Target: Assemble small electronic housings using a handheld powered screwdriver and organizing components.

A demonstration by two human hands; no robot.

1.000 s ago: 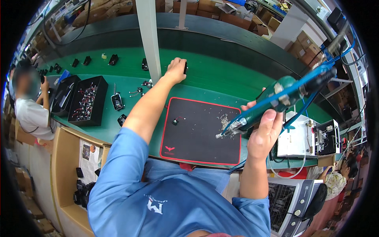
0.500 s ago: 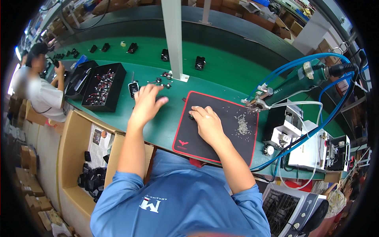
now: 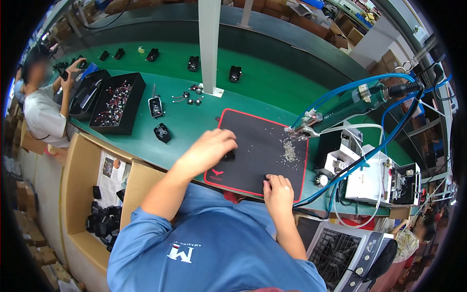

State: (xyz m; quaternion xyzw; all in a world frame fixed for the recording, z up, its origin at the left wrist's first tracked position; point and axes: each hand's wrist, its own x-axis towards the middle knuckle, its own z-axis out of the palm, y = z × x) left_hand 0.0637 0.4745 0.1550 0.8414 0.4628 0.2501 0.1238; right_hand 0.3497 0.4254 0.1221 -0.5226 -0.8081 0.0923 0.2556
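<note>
My left hand (image 3: pixel 209 150) reaches over the left part of a black mat with a red border (image 3: pixel 258 131). Its fingers close on a small black part (image 3: pixel 229 156) lying on the mat. My right hand (image 3: pixel 279 191) rests at the mat's near edge with its fingers curled down; I cannot make out anything in them. A small heap of silver screws (image 3: pixel 290 152) lies on the right side of the mat. Just above the heap hangs a green electric screwdriver (image 3: pixel 340 108) on blue hoses, with no hand on it.
Two black trays of small parts (image 3: pixel 116 101) stand at the left of the green bench (image 3: pixel 194 126), with loose black parts around a white post (image 3: pixel 210 48). A co-worker (image 3: pixel 41 104) sits far left. White machines (image 3: pixel 362 177) are at right, cardboard boxes (image 3: pixel 104 219) at lower left.
My right hand has let go of the screwdriver, which now hangs free, and has drawn back to the mat's near edge. My left hand has come back from the far bench onto the mat.
</note>
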